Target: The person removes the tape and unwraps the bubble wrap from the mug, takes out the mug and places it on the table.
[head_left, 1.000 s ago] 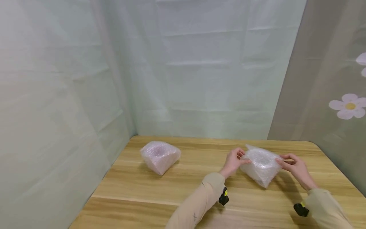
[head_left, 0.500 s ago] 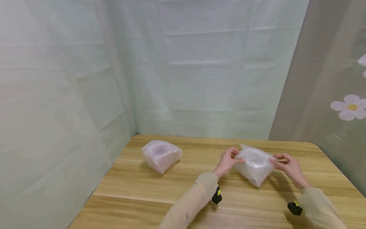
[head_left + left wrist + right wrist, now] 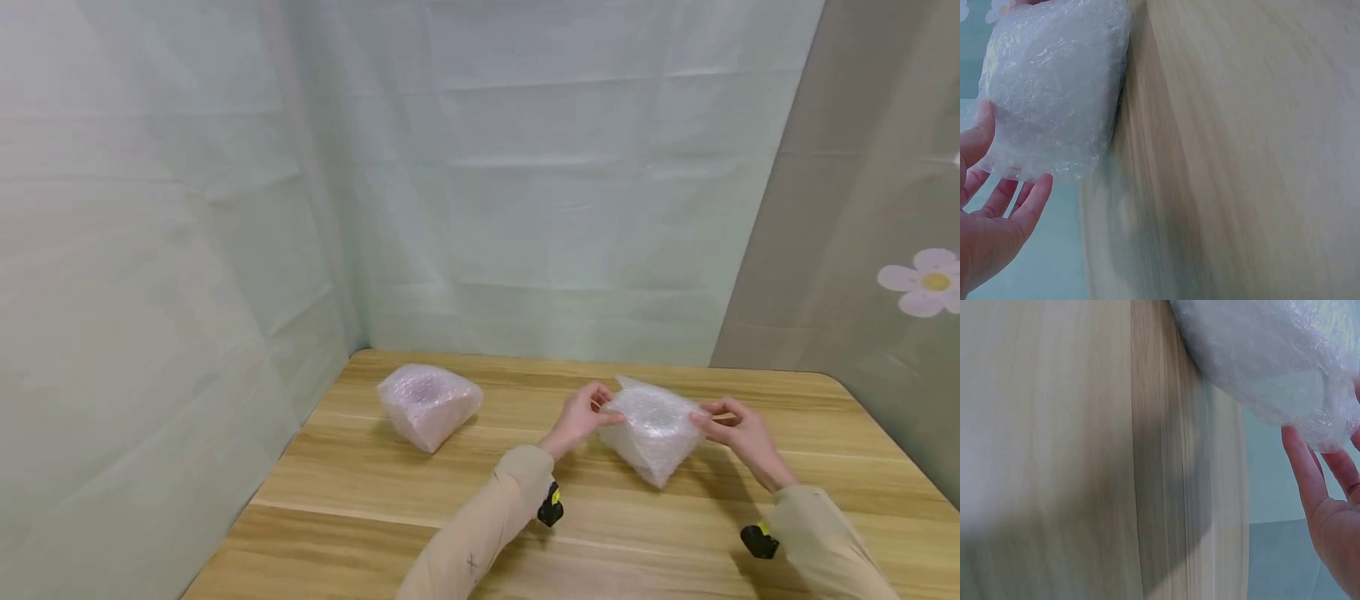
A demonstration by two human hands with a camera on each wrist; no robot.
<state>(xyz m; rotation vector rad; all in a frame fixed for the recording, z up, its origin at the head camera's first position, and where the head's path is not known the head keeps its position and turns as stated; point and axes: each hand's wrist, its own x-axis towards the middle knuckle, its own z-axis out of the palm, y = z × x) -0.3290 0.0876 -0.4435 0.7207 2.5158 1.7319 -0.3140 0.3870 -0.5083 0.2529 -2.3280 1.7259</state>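
A bubble-wrapped bundle [image 3: 651, 429], see-through and whitish with a round outline showing through its top, is between my two hands at the table's right half. My left hand [image 3: 581, 417] pinches its left edge, thumb in front and fingers behind. On the opposite side, my right hand [image 3: 738, 433] pinches the wrap at the right edge. Up close in the left wrist view, the bubble wrap [image 3: 1054, 81] has the thumb on its face and fingertips at its lower rim. In the right wrist view, fingertips [image 3: 1290, 439] touch the wrap's corner.
Another bubble-wrapped bundle [image 3: 431, 408], pinkish, sits at the table's back left. The wood-grain table [image 3: 360, 525] has pale green cloth [image 3: 540, 208] behind and to its left, and a brownish flowered curtain [image 3: 810, 275] at the right.
Both hands have moved left with the whitish bundle, bringing it nearer to the pinkish one. Their hold on it looks the same. The head view has shifted slightly.
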